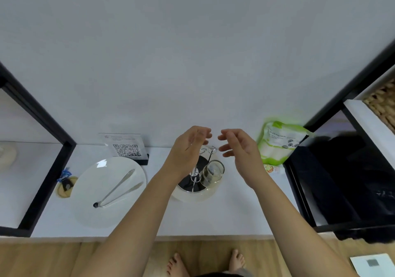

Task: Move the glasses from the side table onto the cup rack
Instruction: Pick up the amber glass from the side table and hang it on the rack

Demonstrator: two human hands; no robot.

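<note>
Currently both hands are held above the cup rack [195,182], apart from each other and holding nothing. The left hand [188,148] and the right hand [237,146] are seen with fingers loosely curled, fingertips facing across a small gap. One glass [212,173] is seen inverted on a wire prong on the rack's right side. The rack stands on the white counter [235,210], between a white plate [92,210] carrying tongs [117,189] and a green pouch [277,142].

Step is judged as between placements: one glass racked, hands free. The next move is judged to call for a turn toward the side table and a grip on another glass, then mouth-down seating on a free prong.

The side table is not identified in view, nor any remaining glasses. The rack's left side is covered by the left wrist, so free prongs there cannot be counted. Motion blur is present at the right edge; the dark object [342,180] there cannot be identified.
</note>
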